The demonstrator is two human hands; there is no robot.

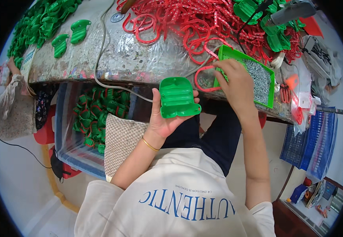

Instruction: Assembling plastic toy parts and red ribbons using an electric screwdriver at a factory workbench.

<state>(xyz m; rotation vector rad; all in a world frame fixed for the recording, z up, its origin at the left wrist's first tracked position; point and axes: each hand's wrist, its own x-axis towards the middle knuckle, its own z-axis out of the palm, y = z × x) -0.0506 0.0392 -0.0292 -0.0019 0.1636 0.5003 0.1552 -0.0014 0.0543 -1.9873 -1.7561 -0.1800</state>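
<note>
My left hand is closed around a green plastic shell, holding it palm-up in front of my lap. The shell has ridges across its hollow, small holes near its edges and a lobed lower rim. Above the table's front edge, my right hand has its fingers bent together at a curved red plastic strap, which seems to be gripped at the fingertips. Behind that hand stands a bright green tray with many small grey metal pieces, likely screws. My right palm and part of the tray hide each other's details.
A tangled heap of red straps covers the table's back middle. Green shells pile up at the far left, with more at the back right. A lined blue crate of red-and-green pieces stands below left. Another person's arm shows at left.
</note>
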